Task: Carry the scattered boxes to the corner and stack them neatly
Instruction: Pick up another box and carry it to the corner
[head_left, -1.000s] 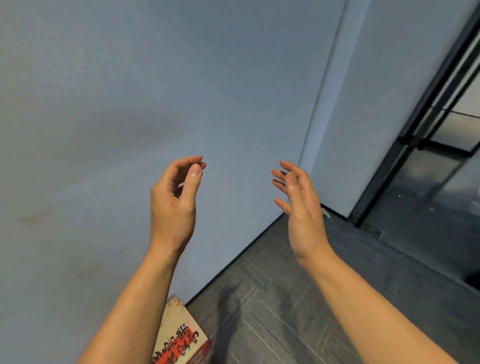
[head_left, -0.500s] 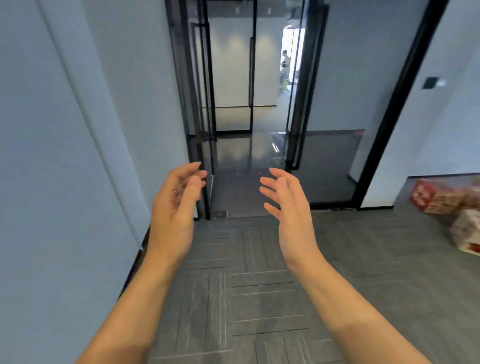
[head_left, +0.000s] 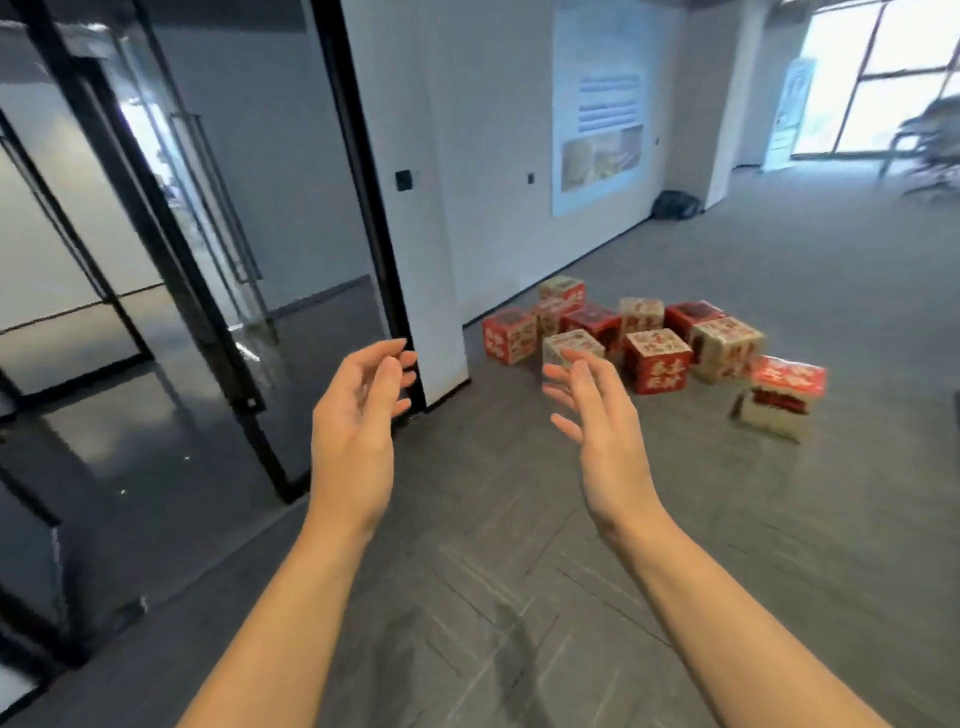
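- Gaze has been swung from corner to scattered boxes (head_left: 658, 359), clustered on the floor (head_left: 519, 519) right of centre.
- Grip of left hand (head_left: 358, 436) and right hand (head_left: 597, 431) is seen spread and empty; another fetch is implied.

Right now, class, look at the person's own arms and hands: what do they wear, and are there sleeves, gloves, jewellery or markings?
Both the left hand and right hand are bare, without gloves. The left forearm and right forearm are bare too: no sleeve in view, no watch or band at either wrist. No markings show; a thin ring cannot be ruled out.
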